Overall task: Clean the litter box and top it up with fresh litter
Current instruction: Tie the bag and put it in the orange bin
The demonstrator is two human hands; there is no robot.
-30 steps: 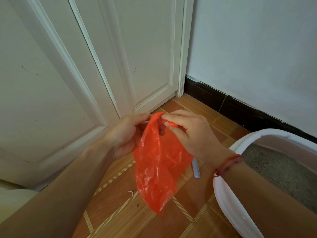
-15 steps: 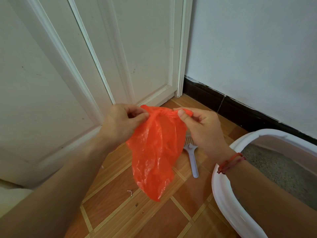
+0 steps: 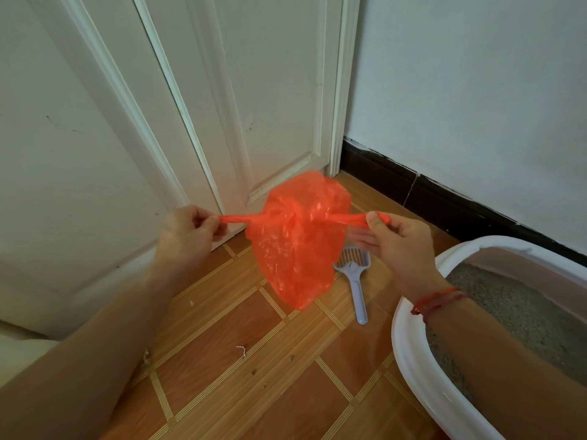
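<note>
Litter box (image 3: 409, 354), white-rimmed with grey litter inside, sits on the floor at my lower right. My left hand (image 3: 187, 236) and right hand (image 3: 397, 242) each pinch a stretched handle of the orange plastic bag (image 3: 295, 249), above the litter scoop (image 3: 355, 274).

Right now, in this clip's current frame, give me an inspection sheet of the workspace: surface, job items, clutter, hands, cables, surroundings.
Surface: tiled floor, orange-brown with pale striped grout lines.
Job's things: orange plastic bag held in the air, its top gathered, two handles pulled out sideways; blue litter scoop lying flat on the floor, partly behind the bag; white litter box at right, grey litter inside.
Clutter: small crumbs and a bit of white thread on the tiles.
Hands: left hand pinches the left handle; right hand pinches the right handle, red string bracelet on its wrist.
Cables: nothing seen.
Surroundings: white panelled door, white wall, dark baseboard.
</note>
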